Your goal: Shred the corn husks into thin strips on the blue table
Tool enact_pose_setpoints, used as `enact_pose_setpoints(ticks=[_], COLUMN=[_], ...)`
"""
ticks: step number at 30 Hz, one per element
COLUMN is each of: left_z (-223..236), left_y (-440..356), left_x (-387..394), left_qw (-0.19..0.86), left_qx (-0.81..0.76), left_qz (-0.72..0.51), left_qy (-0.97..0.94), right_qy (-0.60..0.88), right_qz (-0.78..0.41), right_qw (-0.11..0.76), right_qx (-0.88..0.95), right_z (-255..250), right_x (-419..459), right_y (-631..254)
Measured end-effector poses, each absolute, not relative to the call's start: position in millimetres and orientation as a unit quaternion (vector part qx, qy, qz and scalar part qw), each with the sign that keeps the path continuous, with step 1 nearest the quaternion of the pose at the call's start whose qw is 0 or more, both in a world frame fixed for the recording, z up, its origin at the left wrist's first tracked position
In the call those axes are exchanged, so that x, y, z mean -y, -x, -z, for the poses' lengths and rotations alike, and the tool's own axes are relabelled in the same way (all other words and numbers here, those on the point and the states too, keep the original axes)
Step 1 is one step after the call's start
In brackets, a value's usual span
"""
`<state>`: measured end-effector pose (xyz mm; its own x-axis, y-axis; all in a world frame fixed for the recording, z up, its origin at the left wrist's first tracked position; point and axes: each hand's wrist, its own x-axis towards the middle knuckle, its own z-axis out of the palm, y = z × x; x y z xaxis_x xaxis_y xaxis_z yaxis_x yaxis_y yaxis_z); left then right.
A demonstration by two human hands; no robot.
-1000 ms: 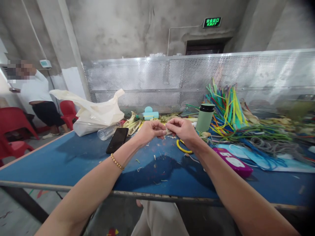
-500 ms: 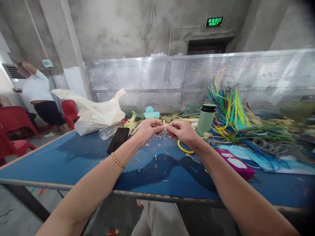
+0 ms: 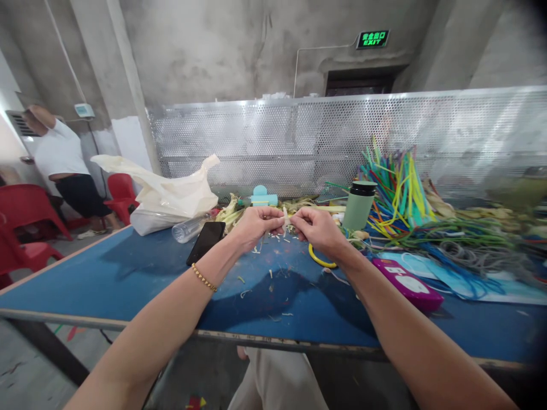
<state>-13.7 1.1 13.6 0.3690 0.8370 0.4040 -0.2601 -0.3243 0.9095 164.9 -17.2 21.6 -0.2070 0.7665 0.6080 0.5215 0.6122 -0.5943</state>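
My left hand (image 3: 261,225) is closed in a pinch on a small pale strip (image 3: 285,213), which looks like dried plant husk and points upward from the fingertips. Close beside it on the right, my right hand (image 3: 314,225) is also pinched, its fingertips a narrow gap from the strip. Whether those fingers hold a piece of their own is too small to tell. Below the hands, pale scraps (image 3: 270,274) are scattered on the blue table (image 3: 162,290). A yellow ring (image 3: 320,259), perhaps a scissors handle, lies partly hidden by my right hand.
Left of my hands are a black phone (image 3: 206,242), a clear bottle (image 3: 187,229) and a white plastic bag (image 3: 171,196). On the right stand a green tumbler (image 3: 359,206), a purple pack (image 3: 408,283) and bundles of coloured strips (image 3: 401,191). A person (image 3: 64,151) stands far left near red chairs (image 3: 32,205).
My right fingertips have drawn slightly away from the pale strip, opening a small gap. The left hand keeps its pinch in the same place.
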Motion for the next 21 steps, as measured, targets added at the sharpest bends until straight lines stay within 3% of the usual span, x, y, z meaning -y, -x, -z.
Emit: enact_pose_setpoints(ticks=[12,21], left_z=[-13,-16], left_y=[8,7], left_x=[3,7], left_qw=[0.497,0.411], left_qx=[-0.247,-0.284], left_qz=[-0.533,-0.535], left_qy=[-0.638,-0.681], right_qy=[0.397,0.387], right_qz=[-0.186,-0.182], right_qw=[0.485,0.521], right_qx=[0.757,0.739], right_z=[-20,-18], right_x=[18,15], right_y=[-161,-161])
